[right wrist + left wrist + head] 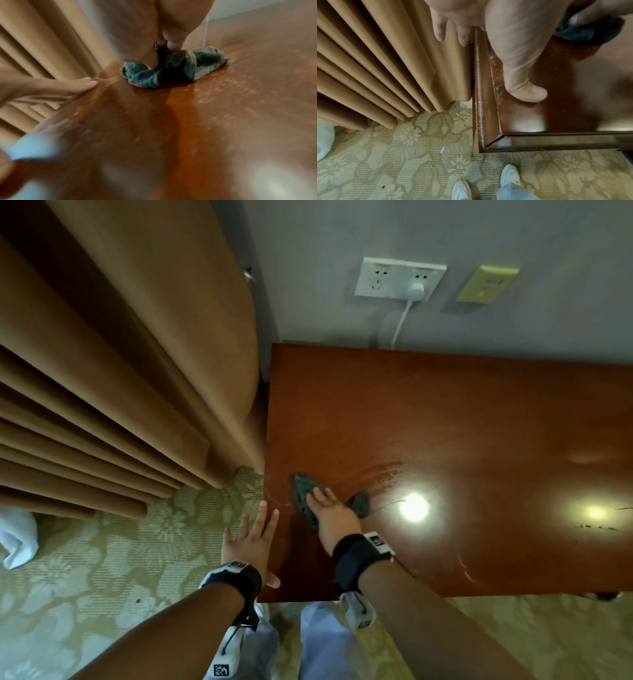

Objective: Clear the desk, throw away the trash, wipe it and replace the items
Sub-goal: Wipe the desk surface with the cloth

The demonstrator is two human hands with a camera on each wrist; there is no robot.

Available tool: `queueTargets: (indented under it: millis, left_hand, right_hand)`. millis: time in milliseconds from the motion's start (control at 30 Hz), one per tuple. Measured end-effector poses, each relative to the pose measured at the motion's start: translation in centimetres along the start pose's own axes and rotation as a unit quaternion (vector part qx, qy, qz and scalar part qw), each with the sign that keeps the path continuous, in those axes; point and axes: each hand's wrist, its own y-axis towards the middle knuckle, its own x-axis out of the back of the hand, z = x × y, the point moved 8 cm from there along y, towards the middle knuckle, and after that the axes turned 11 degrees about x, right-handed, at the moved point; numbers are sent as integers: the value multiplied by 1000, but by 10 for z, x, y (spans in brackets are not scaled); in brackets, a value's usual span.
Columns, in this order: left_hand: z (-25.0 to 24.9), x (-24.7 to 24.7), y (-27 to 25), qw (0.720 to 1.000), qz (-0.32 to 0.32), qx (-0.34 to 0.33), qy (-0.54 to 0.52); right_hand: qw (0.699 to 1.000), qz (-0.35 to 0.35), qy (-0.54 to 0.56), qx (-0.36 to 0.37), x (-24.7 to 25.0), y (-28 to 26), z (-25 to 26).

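- A crumpled white fabric lay on the patterned carpet at the far left.
- A brown pleated curtain hung just beside the desk's left edge and reached the carpet.
- The left hand was released, with straight, spread fingers. It sat at the near left corner of the desk, its fingers past the edge and its thumb over the wood, holding nothing.
- The dark grey-blue cloth lay bunched on the desk top, near the left edge and the front.
- The right hand rested on top of the cloth, fingers lying fairly straight over it and pressing it to the wood, not wrapped round it.
- A wet, speckled streak curved across the polished top to the right of the cloth.
- On the grey wall behind the desk was a white socket panel with a white plug in it, its cable running down behind the desk.
- A yellow plate sat on the wall further right.
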Motion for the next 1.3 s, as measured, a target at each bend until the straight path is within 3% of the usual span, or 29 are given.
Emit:
queueTargets:
  millis: [133,300,733,833,967,1067,1300]
  left_hand:
    - [-1,1,0,1000,-2,0,1]
    - [-2,2,-2,1000,-10,-5,11]
    - [-3,1,-2,999,-34,13,28]
    - [-3,4,-3,999,-39,19,33]
    - [-3,10,-8,998,-29,14,57]
    - [-6,29,-9,994,-25,-4,102]
    - [-27,147,7,972,-187,-103,100]
  right_hand:
    - [1000,2,17,2,-8,-1,11]
    - [999,30,-10,23,8,-3,-9]
    - [978,-78,37,-192,107,-38,-213]
    - [970,-92,47,-219,113,-40,-231]
    - [971,-73,47,-222,110,-34,-208]
    - [984,-46,42,-164,96,-20,-163]
    - [999,18,36,3,20,-4,-17]
